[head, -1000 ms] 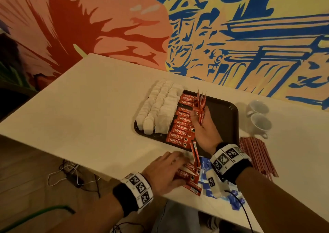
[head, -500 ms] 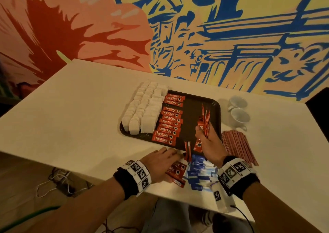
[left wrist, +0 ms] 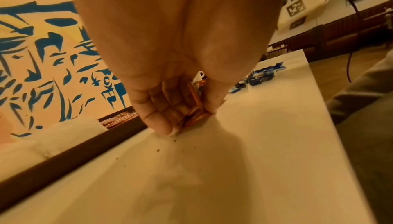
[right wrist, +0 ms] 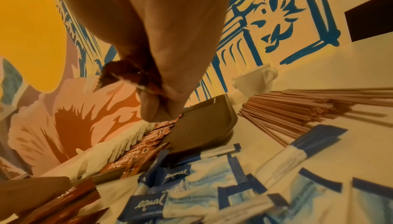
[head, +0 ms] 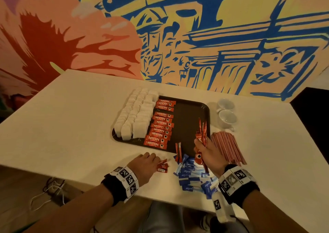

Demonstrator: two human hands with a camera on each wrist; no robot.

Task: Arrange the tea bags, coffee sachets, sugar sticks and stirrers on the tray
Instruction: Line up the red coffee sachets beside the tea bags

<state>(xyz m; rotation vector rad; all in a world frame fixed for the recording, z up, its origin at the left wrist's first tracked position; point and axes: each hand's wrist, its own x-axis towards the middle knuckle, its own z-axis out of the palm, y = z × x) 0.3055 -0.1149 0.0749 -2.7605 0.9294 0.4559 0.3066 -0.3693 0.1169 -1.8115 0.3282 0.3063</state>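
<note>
A dark tray (head: 191,115) holds rows of white tea bags (head: 137,113) on its left and a column of red coffee sachets (head: 161,124) beside them. My right hand (head: 203,145) grips a bunch of red coffee sachets (head: 202,134) upright above the tray's near right corner. My left hand (head: 151,158) lies on the table in front of the tray, its fingers curled round several red sachets (left wrist: 192,108). Two more red sachets (head: 178,151) lean over the tray's front rim. Blue-and-white sugar sticks (head: 194,177) lie heaped between my hands. Pink stirrers (head: 227,147) are piled right of the tray.
Two white cups (head: 227,115) stand on the table right of the tray, behind the stirrers. A painted wall (head: 178,36) closes off the far side of the white table (head: 71,117). The table's near edge runs under my wrists, with cables on the floor below.
My right hand has pulled back from the sachet column to the tray's near right corner, still holding its bunch. The left hand has drawn several sachets leftward, away from the sugar heap.
</note>
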